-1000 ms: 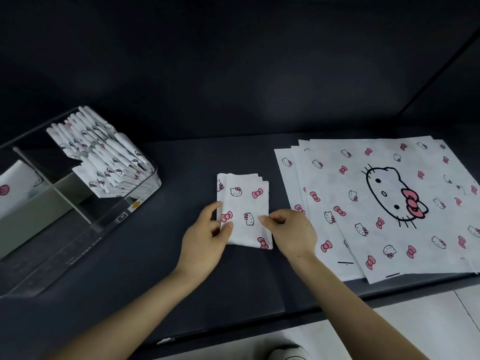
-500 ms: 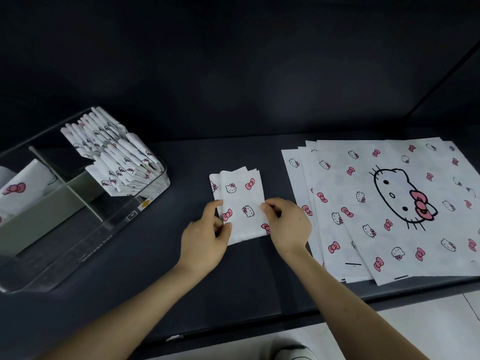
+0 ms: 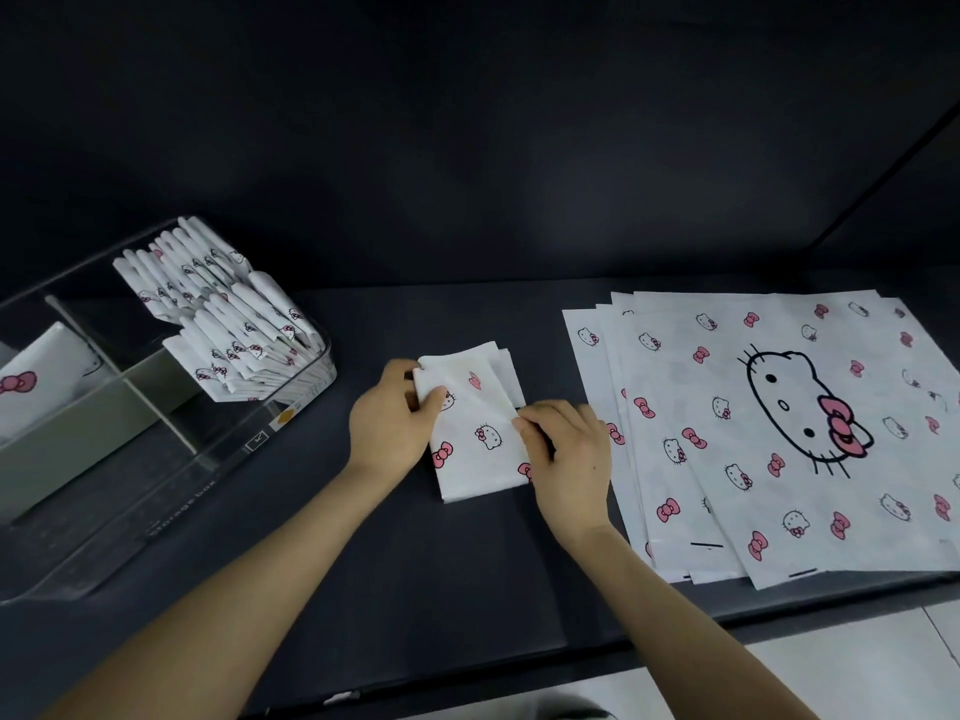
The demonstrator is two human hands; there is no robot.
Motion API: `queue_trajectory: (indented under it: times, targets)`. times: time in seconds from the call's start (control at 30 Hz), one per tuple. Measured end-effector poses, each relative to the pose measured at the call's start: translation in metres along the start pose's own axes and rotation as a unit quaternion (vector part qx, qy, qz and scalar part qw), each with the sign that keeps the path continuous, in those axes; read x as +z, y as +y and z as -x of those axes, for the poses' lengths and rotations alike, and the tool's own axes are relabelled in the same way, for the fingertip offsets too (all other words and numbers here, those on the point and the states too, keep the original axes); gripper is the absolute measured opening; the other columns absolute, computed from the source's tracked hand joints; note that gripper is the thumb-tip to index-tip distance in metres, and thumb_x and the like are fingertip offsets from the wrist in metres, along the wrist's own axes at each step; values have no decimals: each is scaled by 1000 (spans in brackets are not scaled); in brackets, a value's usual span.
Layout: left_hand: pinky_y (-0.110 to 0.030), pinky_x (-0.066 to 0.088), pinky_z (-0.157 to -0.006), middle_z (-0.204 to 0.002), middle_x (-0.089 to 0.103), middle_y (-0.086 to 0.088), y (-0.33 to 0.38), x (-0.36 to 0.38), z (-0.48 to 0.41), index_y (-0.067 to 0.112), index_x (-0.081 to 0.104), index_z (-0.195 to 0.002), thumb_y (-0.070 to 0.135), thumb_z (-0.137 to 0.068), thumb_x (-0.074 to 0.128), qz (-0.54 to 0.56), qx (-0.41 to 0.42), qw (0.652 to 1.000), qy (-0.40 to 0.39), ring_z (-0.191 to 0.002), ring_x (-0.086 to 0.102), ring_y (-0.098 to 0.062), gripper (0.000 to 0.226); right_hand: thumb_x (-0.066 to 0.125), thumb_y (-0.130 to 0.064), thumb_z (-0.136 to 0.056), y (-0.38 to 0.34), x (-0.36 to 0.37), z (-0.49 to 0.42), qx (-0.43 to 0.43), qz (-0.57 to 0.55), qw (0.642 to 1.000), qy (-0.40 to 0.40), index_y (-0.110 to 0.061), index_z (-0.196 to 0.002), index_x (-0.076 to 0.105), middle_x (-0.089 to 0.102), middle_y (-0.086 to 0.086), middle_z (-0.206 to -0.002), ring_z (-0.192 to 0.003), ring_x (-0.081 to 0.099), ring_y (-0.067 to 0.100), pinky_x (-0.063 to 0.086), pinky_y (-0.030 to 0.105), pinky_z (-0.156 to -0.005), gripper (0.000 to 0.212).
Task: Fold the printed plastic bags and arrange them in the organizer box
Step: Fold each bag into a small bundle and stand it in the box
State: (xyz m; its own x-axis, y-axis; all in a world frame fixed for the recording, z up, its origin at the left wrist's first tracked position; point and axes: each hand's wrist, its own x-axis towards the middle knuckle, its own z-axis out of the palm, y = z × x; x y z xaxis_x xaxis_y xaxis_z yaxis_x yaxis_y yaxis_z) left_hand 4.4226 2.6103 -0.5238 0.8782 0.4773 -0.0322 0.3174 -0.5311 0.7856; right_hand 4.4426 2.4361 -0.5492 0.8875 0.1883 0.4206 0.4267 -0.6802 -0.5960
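Head camera: a small white folded plastic bag printed with cat faces and pink bows (image 3: 480, 444) lies on the dark grey tabletop (image 3: 363, 589), between the two hands. The left hand (image 3: 389, 420) pinches the bag's upper left corner, thumb on top and fingers curled at the edge. The right hand (image 3: 569, 452) pinches its right edge with bent fingertips, and its wrist covers the bag's lower right corner.

Just to the right of the right hand lies a fanned stack of flat white printed plastic bags (image 3: 779, 433). The top one shows a large cat face with a pink bow. At least four staggered edges show, and the stack's left edge runs under the right hand's knuckles.

Well to the left of the left hand stands one clear plastic organizer box (image 3: 208, 459) with grey dividers, lettered "storage box" on its front wall. Its compartment nearest the left hand holds two leaning rows of folded printed bags (image 3: 223, 324), packed too tightly to count. One more folded bag with a big pink bow (image 3: 36, 371) leans in a compartment further left.

Near the forearms, a pale tiled floor (image 3: 831, 667) shows past the tabletop's edge.
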Motion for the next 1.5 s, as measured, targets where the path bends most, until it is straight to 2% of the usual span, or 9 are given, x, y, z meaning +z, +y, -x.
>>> queue_trajectory:
  times: [0.37,0.5,0.6,0.7,0.93,1.1,1.23,1.37,1.5]
  targets:
    - [-28,37,-69,-83,69,-4,-2,5,-11,9,48,-129,25,-91,62,-69,10,997,21,-81,60,-19,44,51,-28,-96,-7,8,-25,157,66,977,-127,-16,-87,65,48,-11,-53,-61,59,20,37,26,-55,20]
    - [-41,35,-91,-109,59,-18,-11,8,-4,4,58,-122,27,-80,64,-208,238,944,92,-97,56,-37,48,51,-29,-96,-7,6,-26,155,89,975,-133,-17,-90,65,45,-11,-54,-60,51,17,32,24,-56,20]
    - [-40,15,-114,-143,46,-18,-20,15,6,7,51,-136,41,-95,37,-256,346,902,-35,-136,38,-33,56,51,-29,-96,-5,5,-27,149,86,975,-138,-17,-92,66,54,-6,-62,-64,57,20,36,25,-55,19]
    - [-39,-1,-117,-154,27,-16,-29,21,15,10,36,-146,51,-99,10,-313,296,896,-102,-145,15,-22,67,52,-25,-94,-6,9,-23,100,108,983,-108,-13,-88,65,60,1,-63,-62,59,24,37,26,-56,19]
    - [-59,-7,-112,-156,24,-16,-29,24,13,27,36,-147,59,-92,18,-361,258,891,-98,-147,17,-25,66,37,-40,-91,9,9,2,-58,318,946,-30,-19,-123,54,60,9,-97,-79,55,28,43,43,-69,41]
    - [-59,-13,-113,-161,2,-9,-27,22,13,34,14,-152,63,-87,2,-366,240,892,-113,-148,-6,-19,73,42,-40,-90,19,-7,6,-14,270,962,-37,-27,-129,44,62,10,-111,-92,60,30,45,44,-80,42]
    - [-60,-10,-113,-161,0,-9,-27,22,12,34,11,-152,63,-85,-1,-365,239,892,-115,-148,-8,-19,74,55,-37,-91,27,-35,18,-159,97,980,-65,-18,-116,65,60,7,-122,-111,54,23,33,34,-102,33]
    - [-59,-11,-113,-161,-1,-8,-26,21,13,34,9,-152,63,-85,-2,-364,235,892,-132,-148,-9,-19,74,60,-20,-89,33,-31,23,-280,117,945,-118,-9,-102,73,67,6,-118,-115,59,22,36,43,-108,22]
    - [-53,-3,-117,-157,22,-11,-29,15,13,27,38,-146,61,-89,16,-281,258,917,-116,-147,12,-24,69,74,2,-71,38,-21,15,-298,155,934,-123,-6,-97,74,71,9,-108,-101,68,23,40,36,-105,27]
